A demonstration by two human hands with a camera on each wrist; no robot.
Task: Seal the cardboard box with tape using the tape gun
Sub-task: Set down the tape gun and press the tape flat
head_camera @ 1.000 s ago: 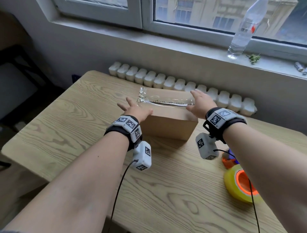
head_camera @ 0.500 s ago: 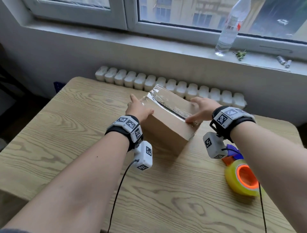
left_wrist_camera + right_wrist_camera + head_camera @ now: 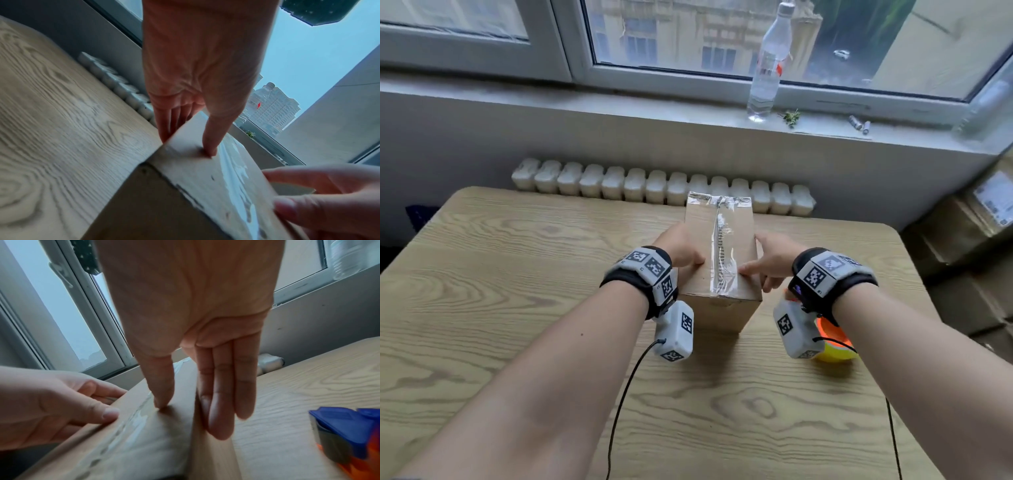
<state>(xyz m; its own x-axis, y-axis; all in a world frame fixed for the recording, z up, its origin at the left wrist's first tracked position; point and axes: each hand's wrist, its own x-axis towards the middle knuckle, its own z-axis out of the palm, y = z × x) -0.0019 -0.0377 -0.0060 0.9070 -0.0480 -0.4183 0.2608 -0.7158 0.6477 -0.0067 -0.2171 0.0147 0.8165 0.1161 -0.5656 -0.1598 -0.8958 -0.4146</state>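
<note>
A brown cardboard box stands lengthwise on the wooden table, with a strip of clear tape along its top seam and across its far edge. My left hand lies against the box's left side, thumb pressing on top, fingers straight down the side. My right hand mirrors it on the right side, thumb at the tape's edge and fingers straight down the side. The tape gun, blue and orange with a yellowish roll, lies on the table under my right wrist, held by neither hand.
A white radiator runs behind the table's far edge. A clear plastic bottle stands on the windowsill above it. Stacked cardboard boxes sit to the right of the table. Cables hang from both wrist cameras.
The box has turned about a quarter turn, from crosswise to lengthwise. Both hands came with it and now sit on its sides near the close end.
</note>
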